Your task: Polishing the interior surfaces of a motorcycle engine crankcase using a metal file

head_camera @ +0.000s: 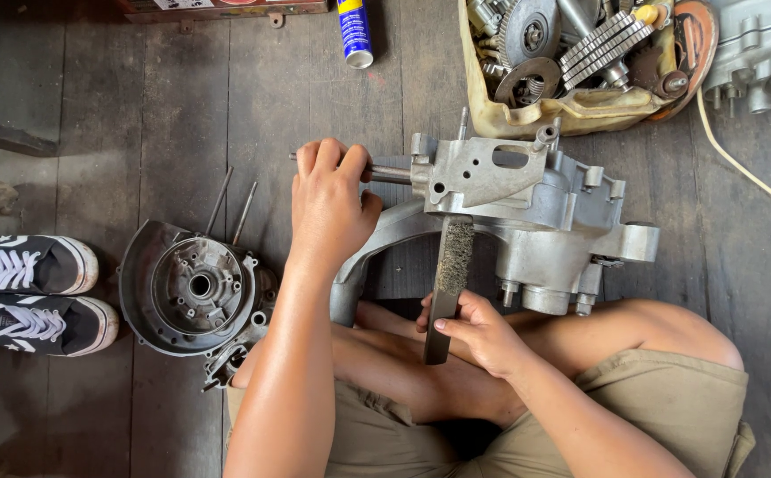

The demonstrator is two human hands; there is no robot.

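Bare knees and khaki shorts are seen at the bottom of the frame, the person seated on the dark plank floor. Lower centre, the right hand is closed around the handle of a long flat wire brush; the brush's long axis runs nearly straight up the frame, bristle end laid against the lower edge of a grey cast-aluminium engine casing. The casing is placed mid-frame, just above the knees. It lies directly up-frame of the right hand, which is the nearer one to the brushed edge.

Centre left, the left hand is wrapped tightly around a steel shaft that is projected horizontally from the casing's left side, so the casing is steadied from the left.

Lower left, a round dark engine cover is laid on the floor, with black-and-white sneakers beside it at the left edge. Upper right, a yellowish tub of gears and sprockets is set; top centre, a blue spray can.
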